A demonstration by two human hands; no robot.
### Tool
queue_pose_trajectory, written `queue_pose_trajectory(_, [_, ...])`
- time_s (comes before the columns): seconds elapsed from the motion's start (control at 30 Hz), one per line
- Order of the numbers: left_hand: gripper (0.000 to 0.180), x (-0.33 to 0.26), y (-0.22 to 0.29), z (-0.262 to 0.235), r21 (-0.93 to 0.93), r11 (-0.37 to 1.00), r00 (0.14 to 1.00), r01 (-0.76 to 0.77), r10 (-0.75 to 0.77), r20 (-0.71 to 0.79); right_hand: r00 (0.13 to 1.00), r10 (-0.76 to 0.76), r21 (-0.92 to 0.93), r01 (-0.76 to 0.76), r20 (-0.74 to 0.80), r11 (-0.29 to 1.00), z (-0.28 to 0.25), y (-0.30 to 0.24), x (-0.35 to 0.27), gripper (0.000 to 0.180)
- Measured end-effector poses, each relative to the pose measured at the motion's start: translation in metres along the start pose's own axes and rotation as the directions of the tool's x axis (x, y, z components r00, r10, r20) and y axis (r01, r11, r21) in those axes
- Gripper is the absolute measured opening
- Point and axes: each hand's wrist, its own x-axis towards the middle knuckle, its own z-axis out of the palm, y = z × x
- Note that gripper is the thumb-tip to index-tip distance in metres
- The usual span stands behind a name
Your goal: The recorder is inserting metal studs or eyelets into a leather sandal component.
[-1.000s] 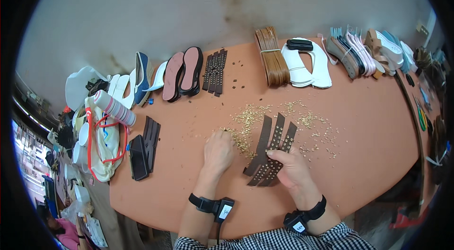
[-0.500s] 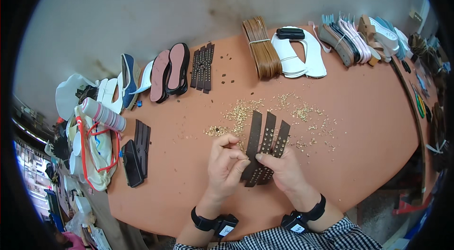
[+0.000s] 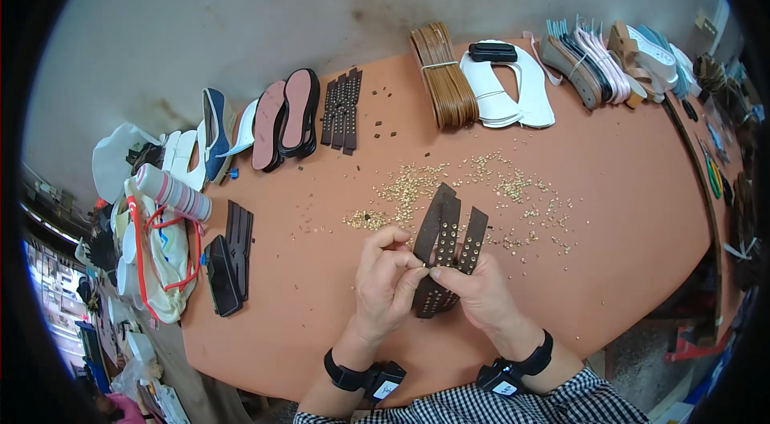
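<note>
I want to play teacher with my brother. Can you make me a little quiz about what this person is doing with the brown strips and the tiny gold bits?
1. True or false: both hands touch the dark brown studded straps.
2. What lies scattered on the orange table just beyond the straps?
A. small gold studs
B. buttons
C. coins
3. Fill in: the bundle of tan strips lies at the table's ____ edge, by the wall.

Key
1. True: the left hand pinches at them and the right hand holds them.
2. A, the gold studs.
3. far
</note>
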Motion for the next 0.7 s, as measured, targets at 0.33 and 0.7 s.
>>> queue_pose_trajectory(0.33, [0.030, -0.014, -0.013, 0.006, -0.616, 0.705, 0.923, 0.352, -0.370, 0.104, 0.996, -0.074, -0.227, 0.082, 0.044, 0.970, -0.001, -0.002, 0.001, 0.016])
queue_pose_trajectory(0.7, [0.041, -0.009, -0.012, 0.004, -0.705, 0.617, 0.910, 0.351, -0.403, 0.100, 0.995, -0.103, -0.238, 0.104, 0.017, 0.966, 0.003, 0.002, 0.002, 0.015])
